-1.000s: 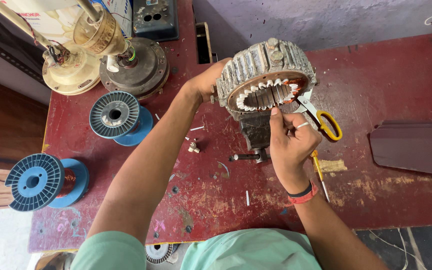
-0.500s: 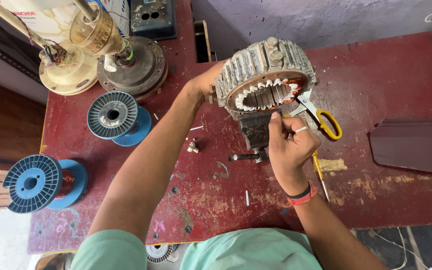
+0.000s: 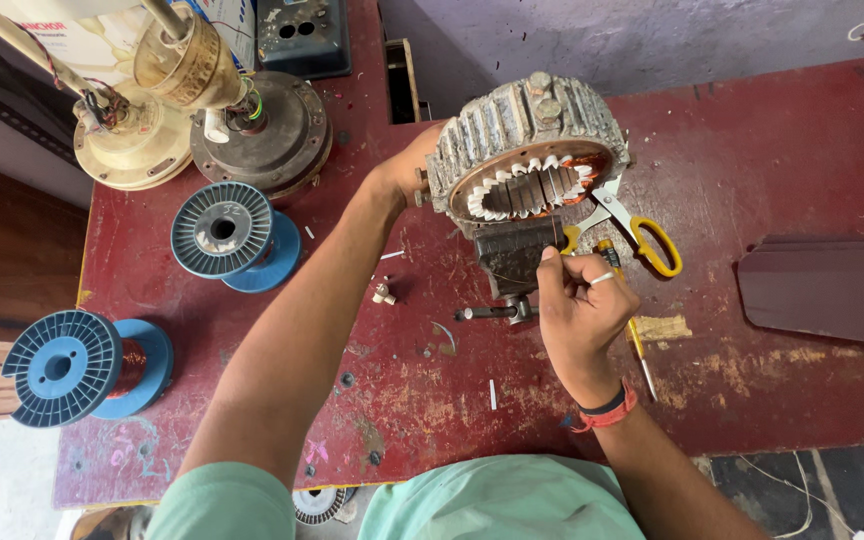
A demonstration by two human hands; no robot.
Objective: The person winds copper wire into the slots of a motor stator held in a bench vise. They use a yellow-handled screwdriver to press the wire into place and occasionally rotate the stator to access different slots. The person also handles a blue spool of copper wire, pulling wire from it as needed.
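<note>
Left hand (image 3: 400, 180) pressed against the left side of the motor stator (image 3: 527, 150), upper middle of the frame; fingers hidden behind the ribbed body, so cannot tell how far closed. Right hand (image 3: 577, 300) just below the stator, fingers pinched together on a small white sleeve piece (image 3: 602, 279), wrist with a red and black band.

Stator clamped upright in a small dark bench vise (image 3: 512, 260), standing on the red worktable (image 3: 802, 150). Ring of copper winding and white slot insulation facing the camera. Probably heavy and stiff, being iron laminations; the copper wire and paper liners inside look delicate and easy to scratch or tear. Best taken by the outer ribbed shell, as the left hand does, not by the coils.

Yellow-handled scissors (image 3: 642, 235) just right of the vise, touching or nearly touching the stator's lower right edge, close to the right hand and somewhat in its way. Yellow screwdriver (image 3: 632, 335) lying partly under the right hand. Two blue wire spools (image 3: 227, 235) (image 3: 72, 365) at the left, well apart. Fan motor parts (image 3: 252, 125) in the upper left. Dark fan blade (image 3: 822, 285) at the right edge. Small loose bits scattered on the table near the vise.
</note>
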